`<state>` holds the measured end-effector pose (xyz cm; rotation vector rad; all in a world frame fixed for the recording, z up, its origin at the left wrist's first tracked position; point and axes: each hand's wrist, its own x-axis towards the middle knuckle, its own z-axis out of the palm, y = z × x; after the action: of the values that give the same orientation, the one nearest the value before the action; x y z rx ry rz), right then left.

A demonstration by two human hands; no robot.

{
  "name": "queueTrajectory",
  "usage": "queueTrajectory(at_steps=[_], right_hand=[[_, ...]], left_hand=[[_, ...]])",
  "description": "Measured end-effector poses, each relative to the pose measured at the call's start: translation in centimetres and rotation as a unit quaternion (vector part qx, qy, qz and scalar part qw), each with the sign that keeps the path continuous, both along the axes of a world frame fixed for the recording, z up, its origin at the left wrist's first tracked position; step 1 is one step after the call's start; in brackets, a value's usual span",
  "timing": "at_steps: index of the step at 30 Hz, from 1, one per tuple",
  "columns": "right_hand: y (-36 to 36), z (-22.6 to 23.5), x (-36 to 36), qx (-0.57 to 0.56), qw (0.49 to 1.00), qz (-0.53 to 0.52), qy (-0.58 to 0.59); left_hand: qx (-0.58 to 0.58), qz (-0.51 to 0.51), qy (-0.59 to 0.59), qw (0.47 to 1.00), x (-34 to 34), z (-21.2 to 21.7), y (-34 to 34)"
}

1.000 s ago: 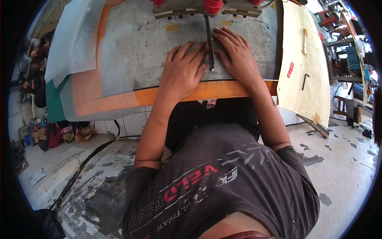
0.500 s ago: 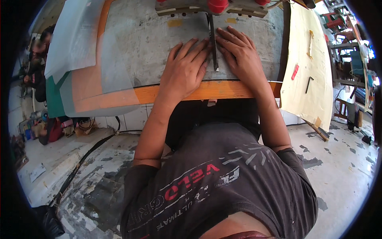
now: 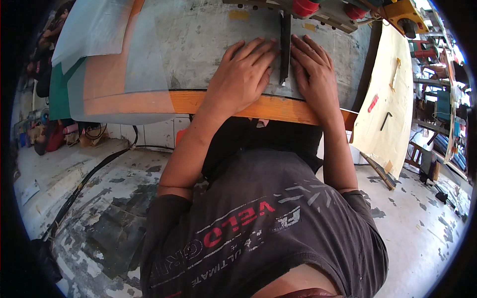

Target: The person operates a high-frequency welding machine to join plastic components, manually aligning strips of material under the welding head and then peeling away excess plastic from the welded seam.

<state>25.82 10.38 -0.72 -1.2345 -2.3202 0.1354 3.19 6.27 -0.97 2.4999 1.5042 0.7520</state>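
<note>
My left hand (image 3: 243, 74) lies palm down on a grey metal plate (image 3: 194, 39), its fingers spread and pointing away from me. To the right, my right hand (image 3: 315, 72) rests the same way, fingers stretched out. Between them a narrow black strip (image 3: 285, 52) runs from the machine toward the plate's near edge. The fingers of both hands are beside the strip; whether any of them touch it I cannot tell. Neither hand is closed around anything.
Machine parts with red round knobs (image 3: 304, 7) overhang the plate's far side. An orange wooden edge (image 3: 134, 104) borders the front. Translucent sheets (image 3: 94, 35) hang over the left; a pale yellow board (image 3: 377, 107) at right bears a red cutter (image 3: 372, 103) and a hex key (image 3: 385, 120).
The view has shifted, so plate, machine and hands appear farther right in the picture. Relative to the plate, both hands stay nearly where they were, and the strip remains between them.
</note>
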Motion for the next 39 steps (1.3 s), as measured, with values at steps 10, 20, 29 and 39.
queueTrajectory(at_steps=[10,20,29,39], right_hand=[[-2.7,0.1,0.1,-0.019,0.999,-0.007,0.039],[-6.3,0.7,0.6,-0.047,0.999,-0.002,0.01],[-7.0,0.7,0.3,-0.039,0.999,-0.01,-0.018],[-7.5,0.6,0.2,-0.043,0.999,-0.013,-0.027]], left_hand=[[-0.002,0.046,0.057,0.997,-0.5,-1.1,5.2],[0.06,0.002,0.059,0.996,-1.2,-1.3,7.1],[0.08,0.028,0.065,0.994,-0.7,-2.3,6.9],[0.07,0.056,0.091,0.992,-0.3,-2.7,7.0]])
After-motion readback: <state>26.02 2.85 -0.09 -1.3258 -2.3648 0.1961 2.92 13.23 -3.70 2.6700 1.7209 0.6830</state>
